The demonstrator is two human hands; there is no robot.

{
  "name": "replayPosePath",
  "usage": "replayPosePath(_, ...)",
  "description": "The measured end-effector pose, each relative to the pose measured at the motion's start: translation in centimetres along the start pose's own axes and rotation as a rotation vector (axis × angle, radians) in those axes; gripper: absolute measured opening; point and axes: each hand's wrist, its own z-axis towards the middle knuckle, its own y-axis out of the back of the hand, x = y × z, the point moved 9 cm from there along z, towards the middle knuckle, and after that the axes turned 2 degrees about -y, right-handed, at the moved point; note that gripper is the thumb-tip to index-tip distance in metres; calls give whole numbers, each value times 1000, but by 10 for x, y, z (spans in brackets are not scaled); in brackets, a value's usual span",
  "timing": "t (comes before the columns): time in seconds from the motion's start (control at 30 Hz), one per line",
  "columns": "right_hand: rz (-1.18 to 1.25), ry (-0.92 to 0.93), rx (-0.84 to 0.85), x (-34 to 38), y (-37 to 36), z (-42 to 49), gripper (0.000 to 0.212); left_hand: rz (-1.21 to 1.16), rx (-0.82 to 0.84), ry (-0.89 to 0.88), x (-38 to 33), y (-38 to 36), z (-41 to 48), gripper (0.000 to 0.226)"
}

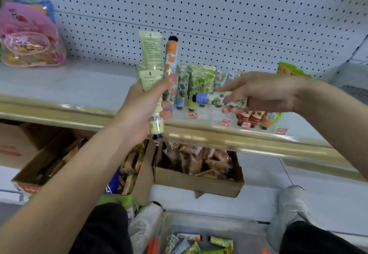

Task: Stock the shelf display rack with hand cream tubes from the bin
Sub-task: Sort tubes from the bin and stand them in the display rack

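At six o'clock, nearest us, the bin holds loose hand cream tubes, so there is stock left to move. Just beyond it, under the shelf, open cardboard boxes of wrapped snacks sit from eight to five o'clock.

At centre, the left hand grips a bundle of tubes upright, fingers curled round pale green ones and an orange one. Towards three o'clock, the right hand pinches a blue-capped tube sideways. Its cap points to nine o'clock, just in front of the display rack.

The rack stands on the shelf and already carries rows of standing tubes. We cannot tell whether any slots are free. We judge the job partly done. Farthest, at twelve o'clock, is white pegboard.
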Motion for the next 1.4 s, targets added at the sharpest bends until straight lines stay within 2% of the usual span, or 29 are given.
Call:
replayPosePath(0.07,-14,47,-2,14,-1,10,39,-11,-41,-21,-9,9,8,13)
replayPosePath(0.2,-135,201,-192,43,4,28,62,-105,-108,8,-6,24,14,14)
replayPosePath(0.23,-166,248,-229,51,2,31,61,-108,-126,17,-2,28,14,15)
replayPosePath(0.37,-250,370,-331,66,-3,46,29,-113,-218,57,11,46,12,19)
replayPosePath(0.47,-320,381,-357,68,-6,53,19,-155,-249,81,17,50,9,21)
replayPosePath(0.63,-435,348,-394,60,-13,58,16,-187,-258,133,25,49,5,24)
replayPosePath(0.87,-372,334,-406,46,-19,63,22,-183,-244,129,23,41,3,17)
replayPosePath(1.07,-402,324,-378,41,-29,72,22,-190,-257,134,24,36,2,15)
replayPosePath(1.3,-473,348,-411,46,-33,75,26,-288,-250,193,30,37,4,14)
replayPosePath(1.4,-488,355,-428,46,-34,76,27,-256,-249,210,35,38,5,15)
